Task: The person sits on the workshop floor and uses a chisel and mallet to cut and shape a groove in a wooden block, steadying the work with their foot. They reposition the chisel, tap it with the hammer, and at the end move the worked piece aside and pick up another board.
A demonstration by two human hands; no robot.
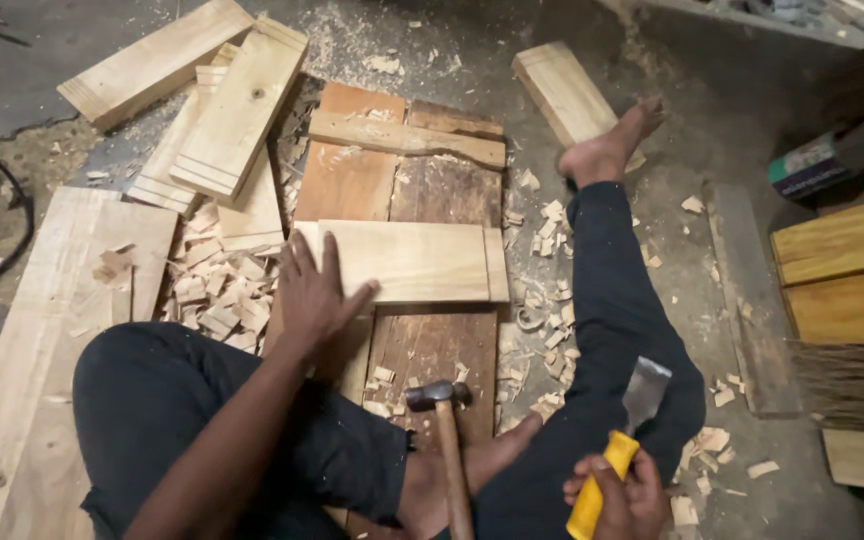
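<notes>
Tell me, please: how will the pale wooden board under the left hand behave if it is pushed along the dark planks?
The pale board looks flat and thick, so it would probably stay stiff and slide rather than roll or tip. The left hand presses on its near end, which likely holds it in place. Loose wood chips beside it might catch under an edge.

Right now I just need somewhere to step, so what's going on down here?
A person sits on the floor amid wood chips. The left hand presses flat on a pale board lying across darker planks. The right hand grips a yellow-handled chisel. A hammer lies untouched between the legs.
</notes>
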